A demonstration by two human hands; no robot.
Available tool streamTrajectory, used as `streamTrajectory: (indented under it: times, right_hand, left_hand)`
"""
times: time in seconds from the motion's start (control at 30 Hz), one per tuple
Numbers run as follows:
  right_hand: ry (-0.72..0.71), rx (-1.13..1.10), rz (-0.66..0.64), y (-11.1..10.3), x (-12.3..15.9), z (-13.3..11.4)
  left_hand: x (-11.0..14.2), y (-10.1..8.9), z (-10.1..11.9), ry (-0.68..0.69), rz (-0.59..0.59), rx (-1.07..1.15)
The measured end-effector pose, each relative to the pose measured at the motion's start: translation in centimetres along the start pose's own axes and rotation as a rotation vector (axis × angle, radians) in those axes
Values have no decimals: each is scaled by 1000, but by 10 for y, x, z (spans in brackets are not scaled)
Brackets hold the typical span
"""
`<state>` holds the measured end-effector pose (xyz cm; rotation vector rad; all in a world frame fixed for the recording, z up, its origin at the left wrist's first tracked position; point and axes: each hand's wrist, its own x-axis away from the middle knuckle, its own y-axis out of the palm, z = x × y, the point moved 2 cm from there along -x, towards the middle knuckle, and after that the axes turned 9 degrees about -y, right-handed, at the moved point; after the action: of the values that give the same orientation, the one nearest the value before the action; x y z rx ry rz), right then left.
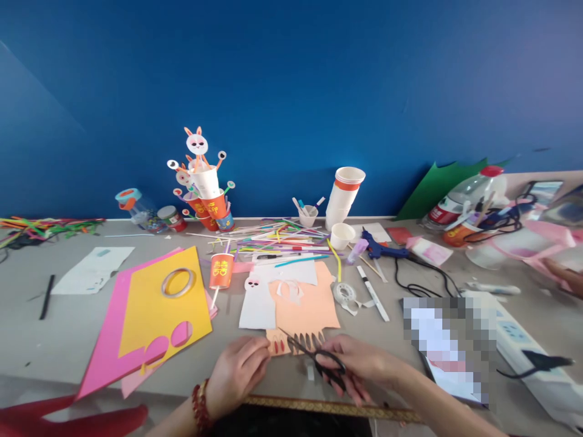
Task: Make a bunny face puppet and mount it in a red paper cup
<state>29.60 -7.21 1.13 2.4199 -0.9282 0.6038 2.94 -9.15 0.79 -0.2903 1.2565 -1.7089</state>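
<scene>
A pair of black-handled scissors (330,370) is in my right hand (357,364), its blades lying across a strip of peach paper (277,345) near the table's front edge. Two red ovals are drawn at the strip's left end, and a row of pointed cut-outs runs along its right part. My left hand (243,370) holds the strip's left end between closed fingers. Just beyond lie a larger peach sheet (307,306) and a white sheet (257,309) with a small bunny face (252,283) on it.
Yellow card (155,309) and pink card (107,340) lie left. Pipe cleaners (273,240), a red cup (221,272) and stacked cups (344,197) stand behind. A glue gun (382,246), marker (372,293), tape roll (345,294) and power strip (514,340) are right.
</scene>
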Motion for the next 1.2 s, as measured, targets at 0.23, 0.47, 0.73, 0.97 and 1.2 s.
streamTrajectory:
  times: [0.23,0.47,0.73,0.97,1.2]
  right_hand:
    - [-77,50,-6,5,-5,-3]
    - [-101,80,-35,0,-5,-3]
    - [-145,91,-33,0,-7,0]
    - [-122,149,50,2,-1,2]
    - [-112,205,122,12,1,-4]
  left_hand:
    - [-1,1,2,12,16,40]
    - [-3,0,1,51,69,17]
    - [-5,-1,3,60,114,13]
    - [-1,0,0,-58,25,150]
    - [2,6,7,-934,-276,997]
